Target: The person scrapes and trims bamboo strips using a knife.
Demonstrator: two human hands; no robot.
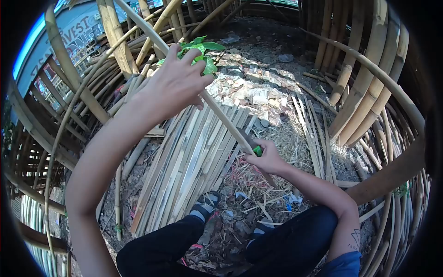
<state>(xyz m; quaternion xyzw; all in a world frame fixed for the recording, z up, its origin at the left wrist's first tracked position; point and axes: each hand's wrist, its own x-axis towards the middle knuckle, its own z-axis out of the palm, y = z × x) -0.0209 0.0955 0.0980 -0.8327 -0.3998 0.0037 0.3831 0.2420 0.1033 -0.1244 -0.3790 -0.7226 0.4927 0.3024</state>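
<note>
A long, pale bamboo strip runs diagonally from the upper left down to my right hand. My left hand is closed around its upper part, with the fingers bent over it. At the strip's lower end, my right hand grips what looks like a knife. Its dark blade lies against the strip, and a green part shows by my fingers. A brown, pointed piece sticks out below that hand. My right thumb is near the strip's end. Under the strip lies a stack of split bamboo slats on the ground.
Shavings cover the ground to the right, beside more slats. Upright bamboo poles stand at the right, with a curved pole crossing them. A bamboo fence is at the left. Green leaves show behind my left hand.
</note>
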